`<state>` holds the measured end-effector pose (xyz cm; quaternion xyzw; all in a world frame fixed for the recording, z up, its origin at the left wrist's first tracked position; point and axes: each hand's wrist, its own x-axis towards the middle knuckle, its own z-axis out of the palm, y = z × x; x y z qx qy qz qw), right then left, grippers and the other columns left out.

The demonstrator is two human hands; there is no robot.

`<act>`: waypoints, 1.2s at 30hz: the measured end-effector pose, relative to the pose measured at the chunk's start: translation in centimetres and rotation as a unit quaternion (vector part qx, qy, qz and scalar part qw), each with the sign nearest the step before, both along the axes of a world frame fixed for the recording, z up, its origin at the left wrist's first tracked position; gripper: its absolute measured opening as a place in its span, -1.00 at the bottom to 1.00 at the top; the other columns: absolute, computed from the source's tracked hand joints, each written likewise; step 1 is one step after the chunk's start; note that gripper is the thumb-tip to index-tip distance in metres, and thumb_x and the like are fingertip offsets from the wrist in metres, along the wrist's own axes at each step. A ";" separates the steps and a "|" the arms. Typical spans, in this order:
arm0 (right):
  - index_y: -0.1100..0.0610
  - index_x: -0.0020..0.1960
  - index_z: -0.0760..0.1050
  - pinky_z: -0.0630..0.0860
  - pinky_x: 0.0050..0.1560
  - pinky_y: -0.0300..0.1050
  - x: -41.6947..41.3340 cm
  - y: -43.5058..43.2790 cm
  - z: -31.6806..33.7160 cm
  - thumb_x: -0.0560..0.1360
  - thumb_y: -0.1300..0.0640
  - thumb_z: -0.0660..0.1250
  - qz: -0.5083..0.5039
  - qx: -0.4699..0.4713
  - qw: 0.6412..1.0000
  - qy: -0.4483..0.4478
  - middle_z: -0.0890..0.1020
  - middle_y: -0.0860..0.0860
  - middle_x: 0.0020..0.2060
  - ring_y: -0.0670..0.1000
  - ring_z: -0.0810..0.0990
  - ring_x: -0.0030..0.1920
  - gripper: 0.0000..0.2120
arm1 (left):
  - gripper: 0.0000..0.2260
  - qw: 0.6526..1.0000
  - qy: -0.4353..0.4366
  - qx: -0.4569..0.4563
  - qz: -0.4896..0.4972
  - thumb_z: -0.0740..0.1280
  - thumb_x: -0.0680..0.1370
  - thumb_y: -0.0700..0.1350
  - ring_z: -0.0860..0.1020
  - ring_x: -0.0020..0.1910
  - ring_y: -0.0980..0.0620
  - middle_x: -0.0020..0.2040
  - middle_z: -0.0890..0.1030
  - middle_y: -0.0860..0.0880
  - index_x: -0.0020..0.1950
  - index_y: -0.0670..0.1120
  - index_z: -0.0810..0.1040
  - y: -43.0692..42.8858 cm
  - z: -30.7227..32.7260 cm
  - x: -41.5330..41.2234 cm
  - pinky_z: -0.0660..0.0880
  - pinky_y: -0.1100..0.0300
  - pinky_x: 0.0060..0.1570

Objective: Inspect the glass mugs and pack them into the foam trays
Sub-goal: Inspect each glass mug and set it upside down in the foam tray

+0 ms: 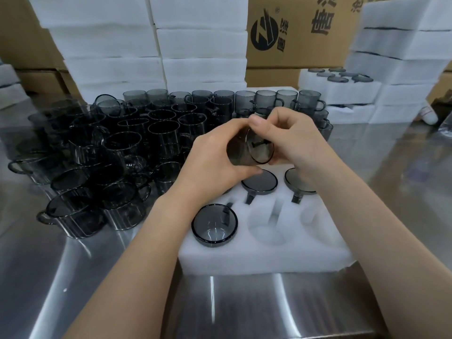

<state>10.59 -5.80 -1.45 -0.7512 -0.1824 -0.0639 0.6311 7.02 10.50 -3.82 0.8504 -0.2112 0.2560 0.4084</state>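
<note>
- Your left hand [215,155] has its fingers curled round the body of a smoky glass mug [249,150], thumb beneath it.
- Your right hand [293,140] grips the same mug from the other side, with the thumb [256,122] pressed on top near the rim.
- The mug lies tilted on its side between both hands, mouth towards you, held in the air above the far row of the foam tray [264,255].
- Three mugs sit in the tray's pockets: the front-left mug [214,225], the middle mug [259,183] and the far-right mug [299,184], which your right wrist partly hides.
- Two empty pockets [266,223] show in the near row, beside the front-left mug.
- The tray rests on the steel table [73,277].
- To your left a crowd of loose mugs [110,155] stands on the table, some stacked, touching one another.
- Behind it a back row of mugs [266,99] stands on white foam.
- At the far right lies a packed tray [340,80].
- Beyond stand stacked foam blocks [146,45] and cardboard boxes [293,33].
</note>
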 end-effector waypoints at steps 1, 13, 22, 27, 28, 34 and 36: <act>0.04 -0.35 0.40 0.50 -0.41 -0.16 0.1 -0.1 0.0 0.43 -0.08 0.47 0.005 0.013 1.000 0.012 0.50 -0.04 -0.45 0.00 0.48 -0.43 -0.66 | -0.37 1.000 0.001 -0.006 -0.003 0.63 0.25 -0.05 0.46 0.05 0.49 0.01 0.53 0.40 0.28 0.10 0.51 0.0 0.0 0.0 0.30 0.60 0.06; 0.24 0.09 0.56 0.62 0.08 0.10 0.4 -1.3 0.1 0.41 0.22 0.38 0.211 0.094 0.966 0.118 0.50 0.29 0.06 0.20 0.46 -0.03 -0.74 | -0.49 0.984 0.060 -0.166 -0.016 0.58 0.25 -0.05 0.62 0.05 0.17 0.06 0.65 0.06 0.16 0.09 0.56 0.2 0.1 0.0 0.55 0.22 0.12; 0.09 -0.09 0.42 0.59 -0.28 -0.11 -0.2 -0.2 0.1 0.23 -0.05 0.54 0.077 -0.080 0.994 0.024 0.61 0.11 -0.18 -0.02 0.58 -0.28 -0.58 | -0.57 0.992 0.065 -0.112 -0.002 0.60 0.28 -0.01 0.60 -0.12 0.26 -0.09 0.65 0.15 0.10 0.08 0.58 0.0 -0.1 0.1 0.47 0.44 -0.10; 0.08 -0.23 0.38 0.52 -0.45 -0.13 -0.4 0.7 -0.1 0.25 -0.23 0.54 -0.033 -0.068 0.997 -0.016 0.55 0.12 -0.27 -0.05 0.53 -0.37 -0.52 | -0.48 0.999 0.043 -0.025 0.013 0.60 0.27 0.06 0.53 -0.02 0.37 -0.05 0.59 0.30 0.16 0.18 0.48 -0.2 -0.1 0.0 0.38 0.55 -0.06; 0.08 -0.27 0.39 0.49 -0.49 -0.17 -0.3 0.6 -0.1 0.32 -0.19 0.53 -0.045 -0.056 0.997 -0.024 0.55 0.12 -0.29 -0.04 0.51 -0.39 -0.57 | -0.47 0.999 0.038 -0.008 0.009 0.59 0.27 0.06 0.52 -0.01 0.38 -0.05 0.58 0.32 0.15 0.20 0.45 -0.2 0.0 -0.1 0.37 0.56 -0.06; 0.13 0.02 0.61 0.59 -0.26 -0.06 -0.4 -0.1 0.4 0.63 -0.01 0.24 0.046 0.118 0.989 0.079 0.56 0.17 -0.10 0.01 0.52 -0.37 -0.74 | -0.49 0.995 0.006 -0.095 0.012 0.55 0.30 0.13 0.52 0.06 0.37 0.04 0.56 0.36 0.16 0.21 0.39 -0.2 0.3 -0.3 0.41 0.50 0.04; 0.18 0.21 0.56 0.62 -0.13 0.00 -0.3 -0.4 0.5 0.65 0.03 0.19 0.092 0.134 0.982 0.098 0.56 0.17 0.01 0.05 0.57 -0.29 -0.70 | -0.50 0.992 0.004 -0.129 0.006 0.51 0.32 0.13 0.53 0.09 0.36 0.04 0.52 0.43 0.13 0.26 0.32 -0.1 0.4 -0.6 0.42 0.47 0.08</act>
